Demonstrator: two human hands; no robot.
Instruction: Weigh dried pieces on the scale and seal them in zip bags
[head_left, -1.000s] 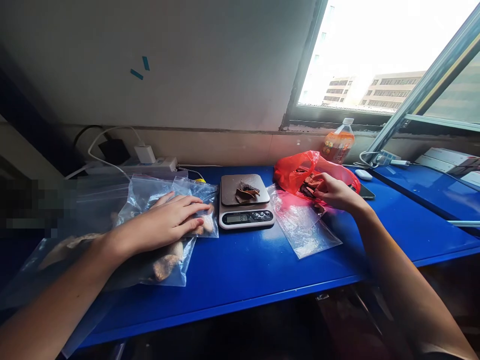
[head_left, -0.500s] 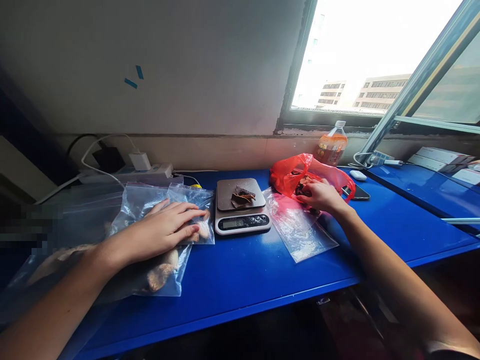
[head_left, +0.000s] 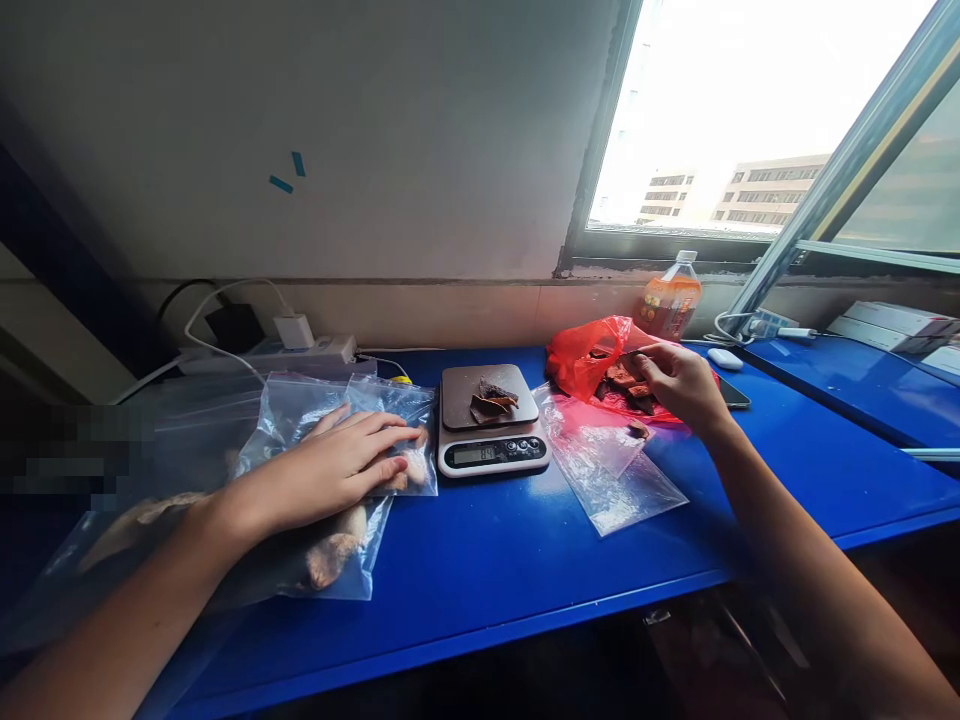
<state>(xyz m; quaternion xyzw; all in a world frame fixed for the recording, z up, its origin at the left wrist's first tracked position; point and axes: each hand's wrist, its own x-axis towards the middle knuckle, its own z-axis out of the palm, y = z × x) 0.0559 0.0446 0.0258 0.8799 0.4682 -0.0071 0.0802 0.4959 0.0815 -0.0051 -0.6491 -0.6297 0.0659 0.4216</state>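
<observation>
daylight pours in from the window [head_left: 750,110] at upper right, so bright that the sky is blown out white. the wall [head_left: 337,120] to the left falls grey and dim. the blue table [head_left: 487,560] carries a soft sheen. straight lines bow toward the edges, and a pixelated patch [head_left: 67,455] sits far left.
</observation>
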